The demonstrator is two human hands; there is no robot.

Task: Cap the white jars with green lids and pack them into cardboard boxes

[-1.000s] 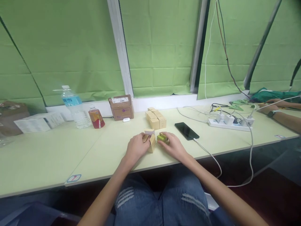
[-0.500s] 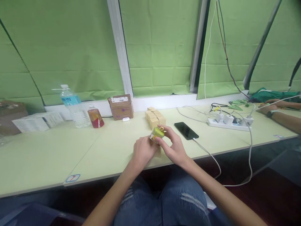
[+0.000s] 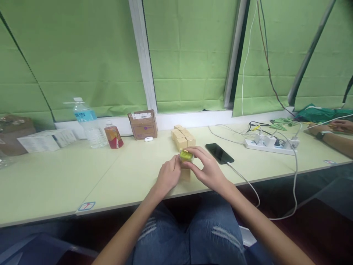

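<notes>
My right hand is closed on a small clear-sided container with a green top, thumb below it and fingers over its upper edge. On the other side my left hand is closed, with its fingertips against the container's left edge; part of those fingers is hidden. A small tan box stands on the table just under the container, partly covered by my hands. Behind them several similar tan boxes stand grouped together.
A black phone on a white cable lies to the right, before a power strip. At the back stand a cardboard box, a white earbud case, a red-labelled bottle and a water bottle. Another person's hands are far right.
The container has turned, so its green top faces me more and its printed side is less visible. My left hand has shifted slightly right. The other person's hands have moved.
</notes>
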